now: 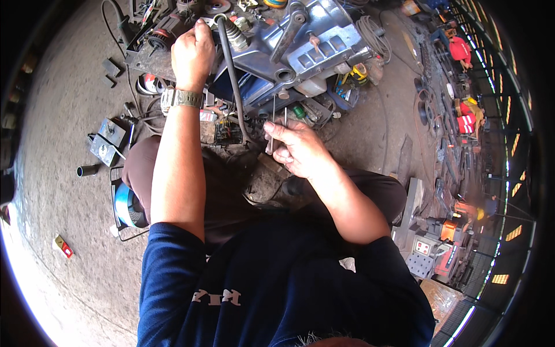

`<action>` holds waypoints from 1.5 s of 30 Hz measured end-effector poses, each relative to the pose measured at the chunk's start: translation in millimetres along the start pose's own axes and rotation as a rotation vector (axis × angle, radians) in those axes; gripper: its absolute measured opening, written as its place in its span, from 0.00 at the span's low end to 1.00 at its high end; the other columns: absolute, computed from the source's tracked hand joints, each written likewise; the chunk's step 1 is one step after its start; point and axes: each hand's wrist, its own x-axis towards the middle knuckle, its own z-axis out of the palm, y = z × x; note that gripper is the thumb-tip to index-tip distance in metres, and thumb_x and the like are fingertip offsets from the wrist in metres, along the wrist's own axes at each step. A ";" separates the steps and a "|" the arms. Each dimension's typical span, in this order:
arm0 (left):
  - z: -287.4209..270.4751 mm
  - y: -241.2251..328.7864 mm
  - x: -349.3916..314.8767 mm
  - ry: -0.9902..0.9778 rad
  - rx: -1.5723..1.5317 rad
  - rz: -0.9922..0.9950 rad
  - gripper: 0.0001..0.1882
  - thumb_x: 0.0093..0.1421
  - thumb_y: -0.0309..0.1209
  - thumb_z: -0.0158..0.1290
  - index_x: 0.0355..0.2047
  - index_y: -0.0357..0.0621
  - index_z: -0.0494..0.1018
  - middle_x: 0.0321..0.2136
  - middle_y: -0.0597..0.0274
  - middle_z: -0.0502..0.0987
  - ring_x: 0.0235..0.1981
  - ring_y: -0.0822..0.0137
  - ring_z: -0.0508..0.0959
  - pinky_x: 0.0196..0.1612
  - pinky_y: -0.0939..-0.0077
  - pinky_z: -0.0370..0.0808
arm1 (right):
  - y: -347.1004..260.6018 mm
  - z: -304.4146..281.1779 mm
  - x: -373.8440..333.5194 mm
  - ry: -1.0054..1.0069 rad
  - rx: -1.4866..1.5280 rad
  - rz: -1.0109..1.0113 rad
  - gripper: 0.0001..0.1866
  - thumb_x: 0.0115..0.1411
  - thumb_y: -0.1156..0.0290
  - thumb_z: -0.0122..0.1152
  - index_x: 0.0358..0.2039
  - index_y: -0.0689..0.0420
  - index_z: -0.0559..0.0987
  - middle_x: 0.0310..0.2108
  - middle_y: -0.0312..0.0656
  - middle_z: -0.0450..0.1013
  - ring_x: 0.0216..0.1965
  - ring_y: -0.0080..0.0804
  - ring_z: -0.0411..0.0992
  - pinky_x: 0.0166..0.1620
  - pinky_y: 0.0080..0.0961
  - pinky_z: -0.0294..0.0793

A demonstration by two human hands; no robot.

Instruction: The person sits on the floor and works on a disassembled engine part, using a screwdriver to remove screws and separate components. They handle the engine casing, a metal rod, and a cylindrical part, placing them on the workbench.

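Observation:
My left hand (193, 56), with a watch (181, 99) on its wrist, is closed in a fist at the upper left. Its fingers curl away from view, so what they grip, if anything, is hidden. Just right of it, a bent dark metal bar (232, 75) runs down past a large grey metal machine (324, 49). Close to the machine's near edge, my right hand (298, 147) pinches thin metal rods (273, 118) between thumb and fingers. They point up and away from me. A thick threaded fitting (234, 33) stands on the machine beside the bar.
Tools and parts crowd the floor around the machine, with a cable coil (370, 33) on its far right. A metal block (108, 139) and a short pipe (87, 170) lie at left. A blue spool (128, 205) sits by my left knee. A red-and-grey machine (442, 254) stands at right.

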 end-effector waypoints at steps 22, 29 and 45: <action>2.1 -23.0 1.4 -0.130 0.101 0.121 0.20 0.73 0.36 0.40 0.33 0.33 0.76 0.25 0.40 0.77 0.29 0.35 0.77 0.32 0.47 0.72 | 29.2 3.5 -12.8 -0.163 0.188 0.006 0.11 0.72 0.65 0.57 0.40 0.61 0.79 0.25 0.43 0.77 0.15 0.21 0.65 0.19 0.17 0.62; -0.1 -84.8 -0.4 -0.132 0.193 0.190 0.18 0.72 0.32 0.43 0.45 0.30 0.77 0.30 0.42 0.80 0.31 0.44 0.80 0.36 0.56 0.76 | -18.1 -115.3 -14.3 0.294 -0.033 -0.327 0.10 0.72 0.64 0.56 0.38 0.56 0.80 0.24 0.33 0.75 0.24 0.19 0.72 0.23 0.17 0.67; 18.3 -35.1 -8.0 -0.177 -0.038 -0.124 0.19 0.75 0.34 0.40 0.55 0.33 0.74 0.41 0.49 0.80 0.40 0.58 0.77 0.47 0.64 0.73 | -169.8 -273.8 200.9 0.685 -0.781 -0.460 0.16 0.62 0.66 0.59 0.30 0.69 0.83 0.31 0.56 0.81 0.29 0.42 0.80 0.32 0.39 0.78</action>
